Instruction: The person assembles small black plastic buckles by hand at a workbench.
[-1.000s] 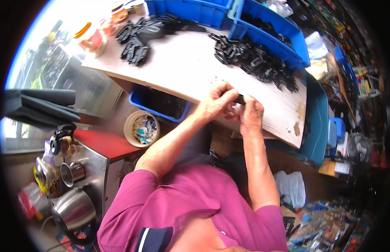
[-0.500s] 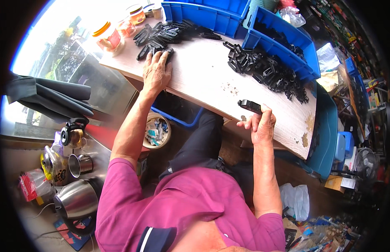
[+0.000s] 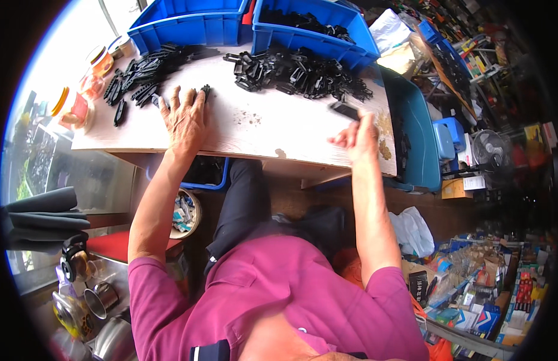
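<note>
My right hand (image 3: 361,137) is over the right part of the table (image 3: 243,141). Thumb and forefinger pinch a long black plastic part (image 3: 344,109), blurred by motion, close to the near edge of a heap of black plastic clips (image 3: 297,72). My left hand (image 3: 186,123) lies palm down on the tabletop with its fingers stretched. A small black piece (image 3: 205,90) shows at its fingertips, partly covered. Just beyond that hand spreads a pile of slim black parts (image 3: 140,72), with one single black part (image 3: 119,112) lying apart from it.
Two blue bins (image 3: 188,30) (image 3: 318,39) stand along the table's far side, the right one holding black parts. Lidded jars (image 3: 71,108) line the left end. A teal tub (image 3: 414,129) adjoins the right end. Below are a waste bucket (image 3: 185,213) and a blue crate (image 3: 205,171).
The view has swung right, so the table appears farther left. My right hand has carried the black part across the tabletop toward the clip heap. My left hand stays by the slim parts.
</note>
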### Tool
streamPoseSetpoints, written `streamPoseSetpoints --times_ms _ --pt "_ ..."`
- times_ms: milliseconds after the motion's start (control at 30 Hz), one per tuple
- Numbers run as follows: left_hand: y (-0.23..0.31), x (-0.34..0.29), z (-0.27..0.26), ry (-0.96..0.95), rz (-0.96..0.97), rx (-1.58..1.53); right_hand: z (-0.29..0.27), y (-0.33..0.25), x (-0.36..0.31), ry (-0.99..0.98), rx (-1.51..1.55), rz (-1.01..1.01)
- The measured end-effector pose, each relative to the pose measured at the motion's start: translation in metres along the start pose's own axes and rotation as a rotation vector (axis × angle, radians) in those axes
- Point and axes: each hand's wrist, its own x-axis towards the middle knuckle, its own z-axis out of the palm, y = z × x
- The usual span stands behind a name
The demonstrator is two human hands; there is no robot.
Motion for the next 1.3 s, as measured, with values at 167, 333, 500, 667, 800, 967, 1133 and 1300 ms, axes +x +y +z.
streamPoseSetpoints --times_ms 167,333,500,667,800,967,1133,1300 --pt "0.004 0.001 0.000 0.035 0.042 -0.042 -0.015 -0.049 0.022 0.521 0.052 -0.124" --pt "0.008 0.005 0.001 0.144 0.113 -0.086 -0.003 -0.030 0.036 0.358 -0.336 -0.053" --pt "0.035 0.006 -0.003 0.063 0.112 -0.119 0.018 -0.017 0.058 0.279 -0.617 0.005" --pt "0.038 0.010 -0.005 -0.039 0.089 -0.129 0.019 -0.013 0.070 0.287 -0.923 -0.037" --pt "0.036 0.010 -0.002 0.020 0.090 -0.220 0.029 -0.013 0.065 0.283 -1.057 -0.087" --pt "0.034 0.012 -0.005 -0.008 0.163 -0.335 0.007 -0.004 0.078 0.270 -0.841 -0.068" --pt "0.029 0.009 -0.014 0.369 0.077 -0.374 0.005 -0.012 0.049 0.243 -0.466 0.023" --pt "0.067 -0.013 -0.029 0.355 -0.114 -0.912 0.028 0.008 -0.004 -0.097 -0.277 0.037"
